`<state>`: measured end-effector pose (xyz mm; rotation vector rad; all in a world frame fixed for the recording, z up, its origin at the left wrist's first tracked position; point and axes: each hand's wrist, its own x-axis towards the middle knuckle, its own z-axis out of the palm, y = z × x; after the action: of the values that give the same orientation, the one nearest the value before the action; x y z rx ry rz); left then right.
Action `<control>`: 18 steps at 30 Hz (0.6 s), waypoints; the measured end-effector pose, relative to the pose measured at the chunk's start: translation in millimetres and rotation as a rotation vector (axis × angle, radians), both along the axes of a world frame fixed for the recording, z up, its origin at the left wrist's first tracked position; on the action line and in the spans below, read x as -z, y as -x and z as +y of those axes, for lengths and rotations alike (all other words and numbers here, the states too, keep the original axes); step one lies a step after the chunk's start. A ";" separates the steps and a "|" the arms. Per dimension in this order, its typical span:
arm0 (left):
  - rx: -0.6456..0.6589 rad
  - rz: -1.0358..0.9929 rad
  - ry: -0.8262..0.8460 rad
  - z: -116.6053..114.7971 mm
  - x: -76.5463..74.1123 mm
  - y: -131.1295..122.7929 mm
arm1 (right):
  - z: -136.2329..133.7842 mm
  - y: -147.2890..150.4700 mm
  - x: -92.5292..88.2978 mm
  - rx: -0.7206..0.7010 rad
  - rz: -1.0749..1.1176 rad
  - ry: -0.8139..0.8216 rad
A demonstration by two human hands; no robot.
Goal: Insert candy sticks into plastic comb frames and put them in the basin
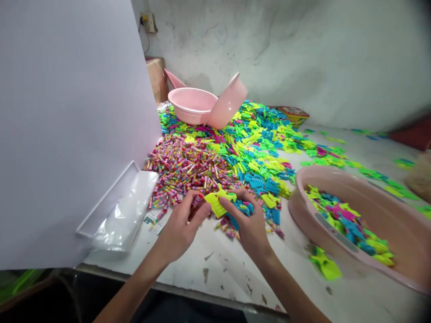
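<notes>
Over the front of the table, my left hand (180,226) is closed, thumb and fingers round a small pink tube with a red cap (198,200). Close beside it, my right hand (249,220) pinches a flat yellow-green plastic toy piece (217,202) under the thumb. Blue plastic pieces (245,207) show in or just behind the right fingers; I cannot tell which of them are gripped. Beyond both hands lies a heap of small tubes with pink wrapping and colourful contents (188,163). It meets a larger heap of green, yellow, blue and pink plastic pieces (256,139).
At right stands a pink basin (400,220) holding plastic pieces, with a yellow-green piece (325,264) before it. Two pink bowls (193,107) (229,103) rest on the heap. Clear plastic bags (124,220) lie left, beside a tall white panel (67,112).
</notes>
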<state>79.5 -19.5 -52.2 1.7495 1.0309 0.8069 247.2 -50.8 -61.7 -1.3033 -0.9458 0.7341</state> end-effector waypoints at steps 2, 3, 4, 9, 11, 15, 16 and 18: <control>-0.016 0.059 -0.062 -0.3 -0.5 -2.9 | -2.5 2.6 0.5 -0.001 -0.032 0.002; -0.029 0.104 -0.101 0.0 -0.1 -4.3 | -3.5 3.6 0.7 0.003 -0.050 -0.007; -0.045 0.149 -0.141 0.4 0.7 -5.4 | -4.5 4.3 0.8 0.008 -0.068 -0.021; -0.091 0.308 -0.322 2.8 6.6 -6.3 | -8.2 7.1 -2.2 0.010 -0.149 -0.043; -0.100 0.385 -0.411 3.3 8.8 -4.9 | -10.2 8.6 -3.5 -0.002 -0.144 -0.019; -0.112 0.550 -0.594 5.6 14.0 -1.4 | -14.8 12.6 -2.3 -0.015 -0.110 0.018; -0.104 0.567 -0.617 7.1 15.8 -0.5 | -15.7 13.7 -1.1 -0.014 -0.101 0.018; -0.081 0.577 -0.632 10.9 19.3 1.3 | -16.9 15.9 2.0 -0.012 -0.090 0.019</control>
<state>78.2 -8.7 -71.5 2.5941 1.3143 0.7393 231.3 -67.7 -63.7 -1.3569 -1.0217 0.7002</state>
